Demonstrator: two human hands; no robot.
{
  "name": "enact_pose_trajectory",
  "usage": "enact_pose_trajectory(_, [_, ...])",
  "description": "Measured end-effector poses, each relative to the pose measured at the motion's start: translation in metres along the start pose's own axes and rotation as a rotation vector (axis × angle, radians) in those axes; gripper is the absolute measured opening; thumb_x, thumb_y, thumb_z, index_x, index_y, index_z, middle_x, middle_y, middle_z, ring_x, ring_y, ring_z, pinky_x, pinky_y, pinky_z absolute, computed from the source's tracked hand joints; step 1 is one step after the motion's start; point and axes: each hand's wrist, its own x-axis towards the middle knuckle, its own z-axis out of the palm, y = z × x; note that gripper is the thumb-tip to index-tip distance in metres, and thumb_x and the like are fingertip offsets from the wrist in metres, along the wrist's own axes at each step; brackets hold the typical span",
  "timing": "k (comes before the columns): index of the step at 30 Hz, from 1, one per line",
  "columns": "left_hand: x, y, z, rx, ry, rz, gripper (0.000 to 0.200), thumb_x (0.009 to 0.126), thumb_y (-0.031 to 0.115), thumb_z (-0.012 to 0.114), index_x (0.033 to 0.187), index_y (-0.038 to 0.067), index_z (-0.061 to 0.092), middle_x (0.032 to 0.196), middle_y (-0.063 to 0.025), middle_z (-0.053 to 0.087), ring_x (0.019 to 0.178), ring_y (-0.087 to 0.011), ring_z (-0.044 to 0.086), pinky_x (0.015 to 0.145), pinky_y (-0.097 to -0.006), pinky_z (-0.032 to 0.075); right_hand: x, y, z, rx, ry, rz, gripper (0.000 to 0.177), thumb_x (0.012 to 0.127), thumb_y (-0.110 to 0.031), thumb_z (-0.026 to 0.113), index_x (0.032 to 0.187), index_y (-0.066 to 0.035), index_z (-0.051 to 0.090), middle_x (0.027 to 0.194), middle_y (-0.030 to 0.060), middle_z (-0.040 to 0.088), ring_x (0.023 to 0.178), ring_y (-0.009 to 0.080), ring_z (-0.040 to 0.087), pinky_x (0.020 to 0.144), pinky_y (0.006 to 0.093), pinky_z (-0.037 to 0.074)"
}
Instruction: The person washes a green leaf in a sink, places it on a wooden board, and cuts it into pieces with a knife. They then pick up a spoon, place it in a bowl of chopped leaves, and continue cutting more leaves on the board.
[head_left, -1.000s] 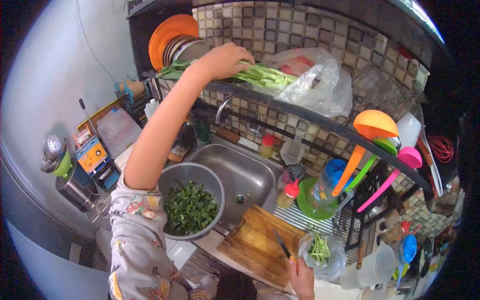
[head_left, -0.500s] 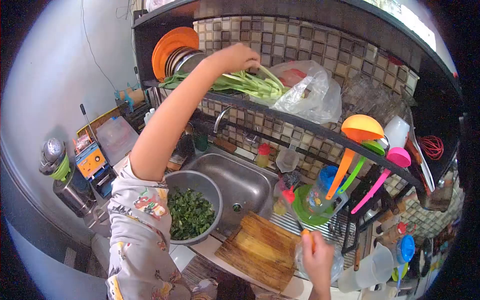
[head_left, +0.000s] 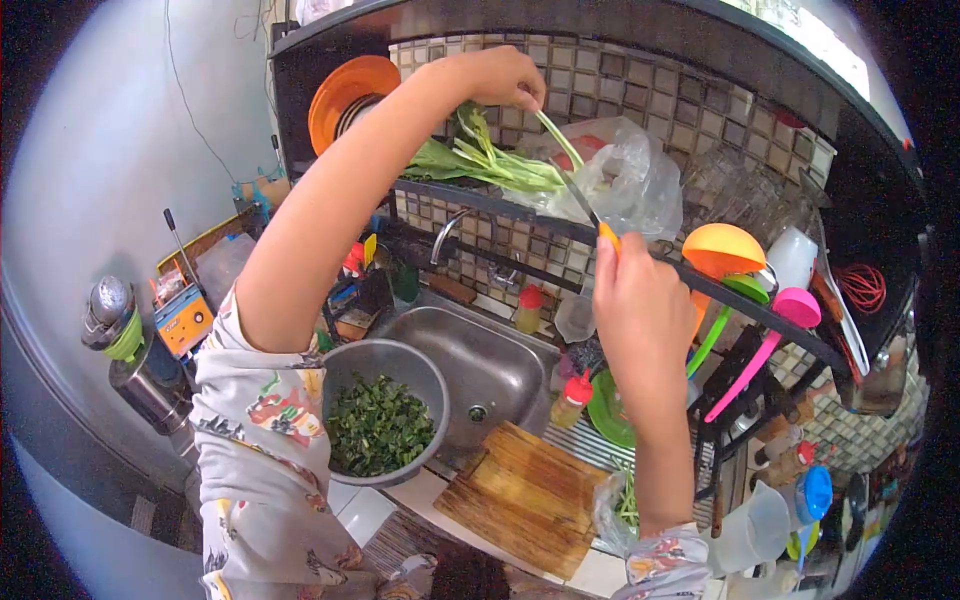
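On the shelf [head_left: 690, 268] lies a bunch of leafy green stalks [head_left: 500, 168], partly in a clear plastic bag [head_left: 640, 185]. My left hand [head_left: 508, 78] pinches one of the stalks and lifts its end above the bunch. In my right hand [head_left: 640, 290] is a knife [head_left: 583, 203] with an orange handle, its blade tip up at the stalks near the mouth of the bag. Below, a grey basin [head_left: 440, 385] holds chopped greens [head_left: 378, 428]. A wooden cutting board [head_left: 525, 500] lies beside the sink, with cut stalks [head_left: 627, 500] in a small plastic bag to its right.
The steel sink [head_left: 480, 350] is behind the basin. An orange ladle [head_left: 722, 250] and a pink ladle [head_left: 795, 307] hang from the shelf at right. Orange plates [head_left: 345, 90] stand at its left end. A red-capped bottle [head_left: 572, 398] stands near the drying rack.
My right hand has risen from beside the cutting board to the shelf, bringing the knife to the stalks. My left hand has moved up and right, pulling a stalk upward.
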Motion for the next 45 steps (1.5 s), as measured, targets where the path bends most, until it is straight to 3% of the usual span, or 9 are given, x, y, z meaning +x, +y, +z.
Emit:
enact_pose_trajectory(4, [0.001, -0.004, 0.009, -0.020, 0.057, -0.001, 0.021, 0.084, 0.026, 0.057, 0.090, 0.008, 0.064, 0.084, -0.0083, 0.065, 0.080, -0.0265, 0.061, 0.073, -0.0365, 0.046, 0.020, -0.015, 0.004, 0.029, -0.018, -0.029, 0.029, 0.090, -0.027, 0.046, 0.080, -0.003, 0.059, 0.066, 0.0172, 0.063, 0.063, 0.0340, 0.064, 0.055, 0.0443, 0.052])
enact_pose_trajectory(6, [0.003, -0.006, 0.013, -0.036, 0.212, 0.109, 0.018, 0.078, 0.024, 0.063, 0.087, 0.008, 0.066, 0.081, -0.0092, 0.065, 0.079, -0.0259, 0.061, 0.072, -0.0370, 0.047, 0.029, -0.021, 0.004, 0.054, -0.040, -0.022, 0.029, 0.089, -0.024, 0.045, 0.078, -0.003, 0.061, 0.071, 0.0181, 0.064, 0.067, 0.0341, 0.065, 0.059, 0.0436, 0.052])
enact_pose_trajectory(12, [-0.005, -0.005, -0.008, 0.038, 0.048, -0.052, 0.026, 0.083, 0.032, 0.057, 0.088, 0.007, 0.064, 0.083, -0.0095, 0.064, 0.081, -0.0280, 0.061, 0.074, -0.0361, 0.046, 0.043, -0.022, 0.020, 0.080, -0.176, -0.011, 0.026, 0.086, -0.018, 0.044, 0.080, -0.002, 0.064, 0.079, 0.0177, 0.066, 0.075, 0.0341, 0.066, 0.066, 0.0450, 0.052])
enact_pose_trajectory(16, [-0.008, -0.011, -0.007, 0.057, 0.163, 0.068, 0.029, 0.077, 0.036, 0.063, 0.084, 0.008, 0.066, 0.073, -0.0103, 0.063, 0.071, -0.0276, 0.059, 0.068, -0.0385, 0.046, 0.040, -0.017, 0.023, 0.082, -0.179, -0.035, 0.028, 0.088, -0.020, 0.043, 0.079, -0.002, 0.063, 0.077, 0.0188, 0.065, 0.074, 0.0357, 0.065, 0.066, 0.0457, 0.052])
enact_pose_trajectory(26, [-0.017, 0.019, -0.011, 0.043, 0.146, -0.047, 0.030, 0.076, 0.036, 0.063, 0.077, 0.006, 0.065, 0.071, -0.0114, 0.063, 0.068, -0.0288, 0.059, 0.066, -0.0396, 0.045, 0.028, -0.010, 0.013, 0.419, 0.012, 0.051, 0.033, 0.091, -0.018, 0.040, 0.078, 0.006, 0.057, 0.070, 0.0242, 0.061, 0.068, 0.0415, 0.061, 0.063, 0.0481, 0.050])
enact_pose_trajectory(30, [-0.016, 0.036, -0.006, 0.098, 0.086, -0.193, 0.034, 0.076, 0.043, 0.061, 0.085, 0.011, 0.068, 0.079, -0.0116, 0.066, 0.078, -0.0312, 0.062, 0.072, -0.0395, 0.049, 0.051, -0.019, 0.041, 0.488, -0.001, -0.023, 0.031, 0.091, -0.015, 0.039, 0.079, 0.008, 0.057, 0.074, 0.0263, 0.060, 0.071, 0.0425, 0.061, 0.066, 0.0476, 0.050])
enact_pose_trajectory(35, [-0.019, 0.035, 0.003, 0.172, -0.055, -0.208, 0.026, 0.081, 0.037, 0.056, 0.092, 0.016, 0.068, 0.086, -0.0111, 0.066, 0.084, -0.0318, 0.062, 0.074, -0.0439, 0.050, 0.055, -0.032, 0.053, 0.532, -0.049, 0.036, 0.026, 0.086, -0.011, 0.041, 0.082, 0.007, 0.059, 0.082, 0.0259, 0.062, 0.078, 0.0416, 0.061, 0.070, 0.0482, 0.049])
enact_pose_trajectory(38, [-0.024, 0.041, 0.008, 0.153, 0.018, -0.196, 0.025, 0.082, 0.031, 0.055, 0.077, 0.010, 0.066, 0.073, -0.0129, 0.063, 0.073, -0.0337, 0.060, 0.067, -0.0434, 0.046, 0.056, -0.036, 0.053, 0.532, -0.164, 0.074, 0.023, 0.082, -0.009, 0.043, 0.084, 0.006, 0.060, 0.084, 0.0250, 0.062, 0.081, 0.0408, 0.062, 0.071, 0.0469, 0.050])
enact_pose_trajectory(45, [-0.027, 0.041, 0.016, 0.180, 0.101, -0.158, 0.027, 0.083, 0.033, 0.054, 0.076, 0.009, 0.064, 0.072, -0.0136, 0.062, 0.073, -0.0347, 0.060, 0.066, -0.0444, 0.046, 0.066, -0.039, 0.044, 0.493, -0.182, 0.017, 0.022, 0.078, -0.008, 0.047, 0.079, 0.005, 0.064, 0.082, 0.0255, 0.062, 0.079, 0.0402, 0.062, 0.071, 0.0457, 0.050])
